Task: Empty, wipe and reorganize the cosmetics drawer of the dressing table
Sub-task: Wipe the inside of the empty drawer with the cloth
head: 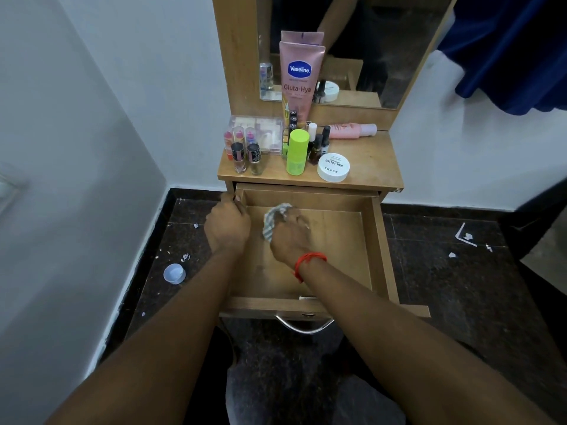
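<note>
The wooden drawer [346, 240] of the dressing table is pulled out, its bare bottom showing. My right hand [290, 237], with a red thread at the wrist, grips a crumpled striped cloth [274, 217] and presses it on the drawer floor near the back left. My left hand [227, 223] grips the drawer's left side wall. On the table top [368, 161] stand the cosmetics: a pink Vaseline tube [300, 78], a lime green bottle [297, 151], a white nail polish remover jar [333, 167], several small bottles [247, 157], a clear plastic box [260, 133] and a pink bottle [352, 130] lying on its side.
A mirror [368, 41] rises behind the table top. The drawer front carries a metal handle [303, 328]. On the dark floor lie a small blue-white cap [174, 273] at the left and scraps of white paper [466, 236] at the right. Blue cloth [515, 44] hangs at top right.
</note>
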